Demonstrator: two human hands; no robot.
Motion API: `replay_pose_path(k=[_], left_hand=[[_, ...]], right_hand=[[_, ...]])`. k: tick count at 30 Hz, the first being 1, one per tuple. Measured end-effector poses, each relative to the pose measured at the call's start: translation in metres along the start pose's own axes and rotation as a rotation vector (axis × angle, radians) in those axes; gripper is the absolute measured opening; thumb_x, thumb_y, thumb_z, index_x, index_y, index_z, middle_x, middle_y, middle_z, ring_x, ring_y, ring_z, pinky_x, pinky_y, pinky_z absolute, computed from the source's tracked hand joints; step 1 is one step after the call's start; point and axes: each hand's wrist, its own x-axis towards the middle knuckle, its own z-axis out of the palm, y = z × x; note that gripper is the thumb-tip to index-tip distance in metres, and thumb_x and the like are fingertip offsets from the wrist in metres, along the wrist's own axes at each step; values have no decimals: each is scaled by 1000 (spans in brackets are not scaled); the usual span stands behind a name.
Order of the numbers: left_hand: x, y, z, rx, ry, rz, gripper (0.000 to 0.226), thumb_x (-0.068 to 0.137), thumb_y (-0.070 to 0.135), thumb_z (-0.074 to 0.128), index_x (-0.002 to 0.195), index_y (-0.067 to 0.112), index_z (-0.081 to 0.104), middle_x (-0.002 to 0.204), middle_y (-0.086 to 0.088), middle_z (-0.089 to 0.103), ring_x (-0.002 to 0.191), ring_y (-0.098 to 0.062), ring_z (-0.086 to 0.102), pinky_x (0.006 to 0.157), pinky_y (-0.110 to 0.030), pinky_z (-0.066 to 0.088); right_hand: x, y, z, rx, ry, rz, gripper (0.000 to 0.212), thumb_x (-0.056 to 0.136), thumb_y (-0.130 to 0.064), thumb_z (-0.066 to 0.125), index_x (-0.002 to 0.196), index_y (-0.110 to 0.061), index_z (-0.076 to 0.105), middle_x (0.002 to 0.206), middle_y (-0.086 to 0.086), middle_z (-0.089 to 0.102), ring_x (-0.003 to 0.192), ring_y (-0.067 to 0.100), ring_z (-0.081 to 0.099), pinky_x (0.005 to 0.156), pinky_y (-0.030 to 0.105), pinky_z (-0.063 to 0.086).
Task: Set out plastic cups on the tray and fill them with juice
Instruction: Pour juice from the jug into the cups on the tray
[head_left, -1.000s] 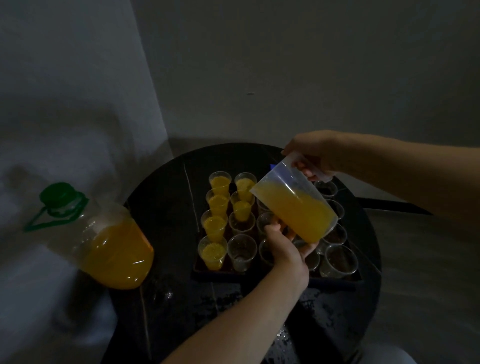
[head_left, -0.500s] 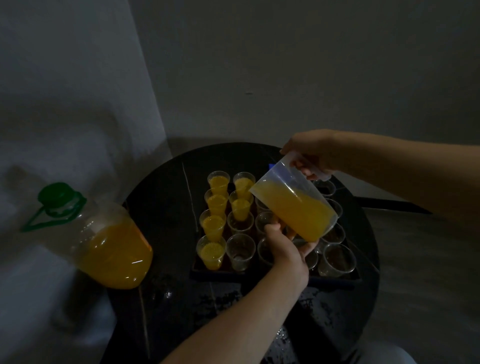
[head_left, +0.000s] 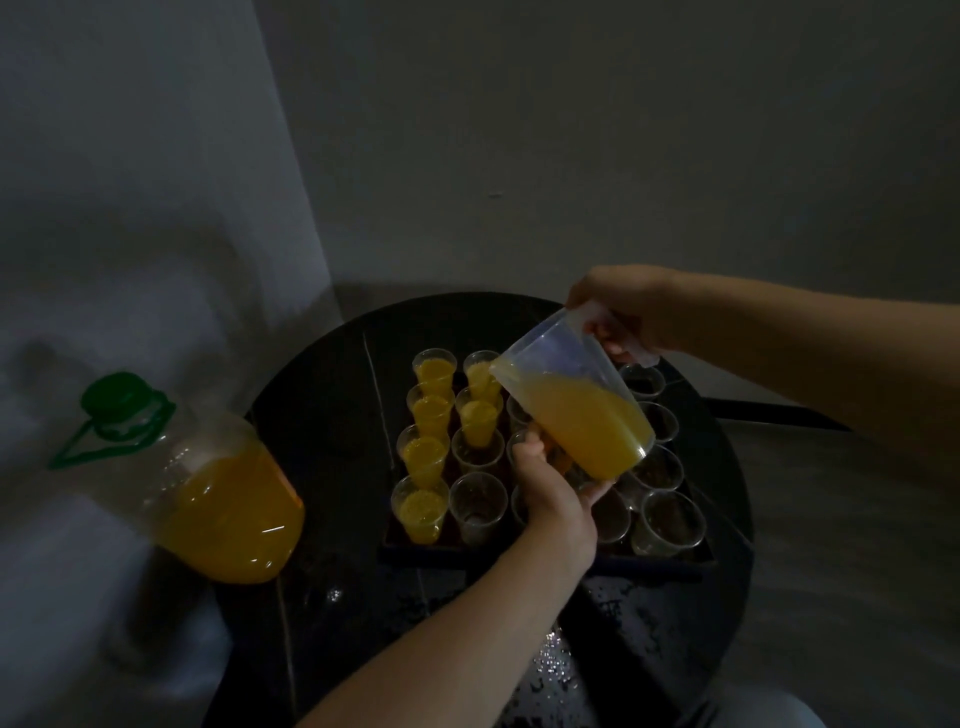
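Note:
A dark tray (head_left: 519, 555) on a round black table (head_left: 332, 395) holds several clear plastic cups. The left column (head_left: 423, 452) and two far cups of the second column (head_left: 479, 415) hold orange juice. Nearer cups such as the empty cup (head_left: 478, 501), and those to the right (head_left: 667, 519), hold none. A clear jug (head_left: 571, 410) of juice is tilted left, its spout above the second column's far cups. My right hand (head_left: 628, 306) grips its handle. My left hand (head_left: 556, 493) cradles its base, thumb on the side and fingers underneath.
A large clear bottle (head_left: 223, 514) of orange juice with a green cap and strap stands at the table's left edge. Walls close in behind and to the left. Droplets lie on the table's near side (head_left: 556, 654).
The jug has tipped a little further to the left, with both hands staying on it. The cups and bottle have not moved.

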Motion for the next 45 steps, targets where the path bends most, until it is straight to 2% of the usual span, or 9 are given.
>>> replay_pose_path(k=[4,7,11,15,19,26,34,40,45], left_hand=[[0,3,0,-1,2,13,43,105,43,30,135,32,59,130,-10,58,112,-31,59,97,-59,51],[-6,3,-1,-2,4,31,43,105,41,28,134,31,59,128,-10,59,112,-30,60,97,-60,51],[-13,2,-4,-2,6,43,44,106,40,27,134,31,60,128,-9,60,113,-29,60,98,-60,50],[-23,0,-10,-1,5,36,42,106,42,30,132,31,60,128,-8,59,113,-29,59,100,-62,48],[-27,-7,-16,-9,13,27,43,104,41,29,129,33,63,130,-9,59,116,-31,58,99,-63,48],[-34,-14,-24,-37,12,-8,44,104,43,29,135,31,58,132,-12,57,114,-35,58,95,-61,50],[-42,-17,-29,-57,44,-25,43,104,42,30,131,32,61,130,-12,59,115,-35,59,94,-62,52],[-49,-16,-29,-73,64,-47,43,106,42,28,132,30,60,124,-11,60,110,-33,59,97,-62,51],[-56,-16,-26,-74,79,-56,42,106,42,28,135,28,56,116,-9,60,103,-32,61,97,-59,52]], right_hand=[[-2,5,-3,43,13,-42,33,94,-29,57,119,-8,56,76,8,53,56,14,47,48,23,42],[-7,9,-3,49,21,-67,27,93,-28,56,111,-8,57,74,7,52,57,13,46,50,23,40],[-14,15,-3,79,12,-77,29,92,-29,58,113,-9,57,72,6,52,56,13,45,50,23,39],[-26,22,3,82,15,-86,27,92,-28,56,112,-10,59,71,5,49,60,14,42,59,27,36],[-37,27,7,88,13,-78,18,95,-27,54,100,-11,59,71,4,49,57,12,42,54,24,36],[-51,32,14,73,17,-69,16,96,-26,55,97,-10,59,71,6,50,57,12,42,52,22,36],[-50,36,21,37,-15,-69,19,96,-25,54,86,-10,58,64,6,48,55,14,41,56,26,34],[-40,39,22,1,-45,-35,21,94,-28,57,100,-8,60,68,8,51,53,14,44,50,24,38],[-38,34,29,-63,-86,-16,23,97,-30,54,90,-8,57,55,5,47,48,14,41,52,28,36]])
